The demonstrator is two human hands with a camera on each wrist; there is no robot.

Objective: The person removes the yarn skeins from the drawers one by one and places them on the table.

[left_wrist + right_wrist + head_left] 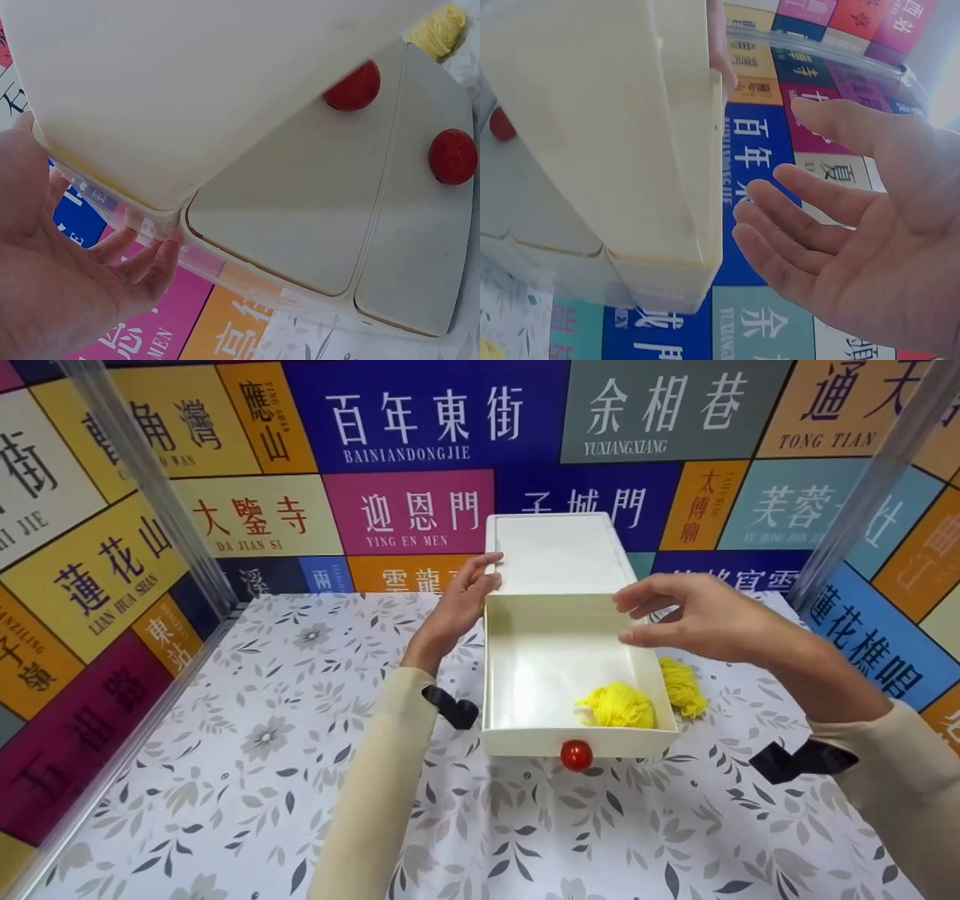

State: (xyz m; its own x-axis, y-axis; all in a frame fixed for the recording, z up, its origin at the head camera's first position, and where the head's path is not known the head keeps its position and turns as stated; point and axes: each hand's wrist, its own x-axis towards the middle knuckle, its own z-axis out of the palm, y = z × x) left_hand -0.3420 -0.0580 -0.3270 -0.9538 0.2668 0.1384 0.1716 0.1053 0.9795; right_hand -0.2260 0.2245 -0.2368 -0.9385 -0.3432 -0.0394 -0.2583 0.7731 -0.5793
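Note:
A white cabinet stands on the table with its top drawer pulled out; a red knob is on the drawer front. Inside lies a yellow yarn ball, towards the front right corner. At the cabinet's upper left edge my left hand holds on, its fingertips against the clear side. My right hand is beside the right rear of the drawer, fingers loosely bent and thumb apart, holding nothing. A second yarn ball rests on the table right of the drawer.
Below the pulled-out drawer are closed drawer fronts with red knobs. The table has a leaf-patterned cloth. Behind it rises a wall of coloured sign panels, with clear posts at the corners.

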